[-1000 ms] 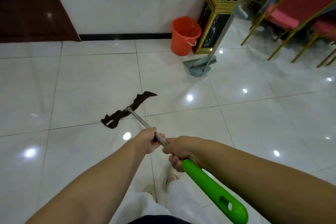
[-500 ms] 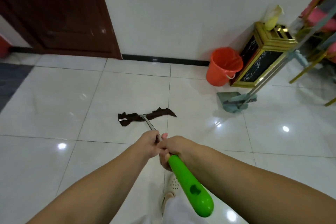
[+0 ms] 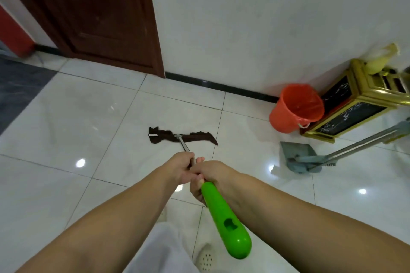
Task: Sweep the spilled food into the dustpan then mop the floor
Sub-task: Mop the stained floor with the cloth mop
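Mop in both hands' grip

Mop: green grip, metal shaft, dark cloth head flat on white tile; grey dustpan well right, near wall

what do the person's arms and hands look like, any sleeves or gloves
Both arms are bare from hand to the frame edge: no sleeves, gloves, watch or rings visible on the left hand or the right hand. Lower down, white clothing and a pale perforated shoe show.
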`<state>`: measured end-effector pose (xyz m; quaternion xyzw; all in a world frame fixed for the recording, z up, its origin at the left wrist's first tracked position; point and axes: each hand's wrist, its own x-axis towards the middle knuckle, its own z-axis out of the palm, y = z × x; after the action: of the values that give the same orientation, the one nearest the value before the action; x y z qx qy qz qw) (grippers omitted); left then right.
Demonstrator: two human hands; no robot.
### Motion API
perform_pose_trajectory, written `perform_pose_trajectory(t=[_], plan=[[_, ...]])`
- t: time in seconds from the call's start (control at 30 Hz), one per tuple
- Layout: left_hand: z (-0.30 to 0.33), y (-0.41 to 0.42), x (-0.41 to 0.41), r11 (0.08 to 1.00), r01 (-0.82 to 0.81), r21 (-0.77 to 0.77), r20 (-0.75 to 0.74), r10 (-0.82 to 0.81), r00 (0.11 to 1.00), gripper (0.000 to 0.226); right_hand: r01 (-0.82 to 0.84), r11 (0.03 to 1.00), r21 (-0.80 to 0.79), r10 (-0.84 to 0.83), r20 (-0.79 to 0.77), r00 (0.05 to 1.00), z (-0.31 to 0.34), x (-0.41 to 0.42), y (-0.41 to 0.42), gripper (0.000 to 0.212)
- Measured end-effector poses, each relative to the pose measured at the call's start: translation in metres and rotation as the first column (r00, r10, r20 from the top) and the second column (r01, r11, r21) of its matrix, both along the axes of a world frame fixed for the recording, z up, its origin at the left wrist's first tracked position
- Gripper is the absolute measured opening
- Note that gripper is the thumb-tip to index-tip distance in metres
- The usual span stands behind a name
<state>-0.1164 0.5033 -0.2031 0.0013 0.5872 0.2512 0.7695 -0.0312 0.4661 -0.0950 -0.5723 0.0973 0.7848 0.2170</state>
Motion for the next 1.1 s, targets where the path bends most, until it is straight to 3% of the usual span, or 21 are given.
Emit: perform_pose_trajectory(t=[0.13, 0.23, 0.5, 0.6, 0.67, 0.73, 0.77, 0.87, 0.97, 1.1], plan=[[-0.003, 0.067, -0.004, 0.999, 0.025, 0.046, -0.039, -0.023, 0.999, 0.049, 0.078, 0.997, 0.027, -0.081, 0.150, 0.985, 0.003, -0.003, 0.062, 0.029], [-0.004, 0.120, -0.016, 0.999, -0.018, 0.046, 0.045, 0.016, 0.999, 0.051, -0.021, 0.999, 0.033, 0.014, 0.195, 0.981, 0.016, -0.016, 0.107, 0.028], [0.011, 0.260, -0.045, 0.993, 0.099, 0.058, 0.045, -0.102, 0.994, 0.036, 0.045, 0.997, -0.068, -0.041, 0.063, 0.997, 0.037, -0.042, 0.235, 0.026], [0.011, 0.301, -0.051, 0.983, 0.173, 0.057, 0.007, -0.173, 0.985, 0.017, 0.128, 0.989, -0.078, -0.130, -0.024, 0.991, 0.041, -0.053, 0.273, 0.006], [0.011, 0.324, -0.054, 0.978, 0.207, 0.037, 0.008, -0.207, 0.978, 0.007, 0.134, 0.988, -0.082, -0.134, 0.000, 0.991, 0.038, -0.056, 0.295, 0.042], [0.009, 0.346, -0.056, 0.969, 0.244, 0.034, 0.018, -0.245, 0.969, 0.010, 0.153, 0.985, -0.084, -0.153, 0.004, 0.988, 0.036, -0.057, 0.316, 0.037], [0.009, 0.357, -0.056, 0.965, 0.258, 0.038, 0.019, -0.259, 0.966, 0.012, 0.180, 0.980, -0.080, -0.180, 0.010, 0.984, 0.035, -0.056, 0.325, 0.020], [0.010, 0.388, -0.054, 0.969, 0.243, 0.033, 0.019, -0.244, 0.970, 0.014, 0.199, 0.978, -0.064, -0.198, 0.026, 0.980, 0.031, -0.051, 0.355, 0.023], [0.015, 0.415, -0.048, 0.967, 0.251, 0.043, 0.006, -0.251, 0.968, 0.021, 0.210, 0.973, -0.097, -0.212, -0.006, 0.977, 0.038, -0.045, 0.382, 0.002], [0.032, 0.450, -0.036, 0.959, 0.278, 0.060, -0.012, -0.278, 0.961, 0.028, 0.182, 0.980, -0.083, -0.186, -0.038, 0.982, 0.047, -0.025, 0.425, 0.012]])
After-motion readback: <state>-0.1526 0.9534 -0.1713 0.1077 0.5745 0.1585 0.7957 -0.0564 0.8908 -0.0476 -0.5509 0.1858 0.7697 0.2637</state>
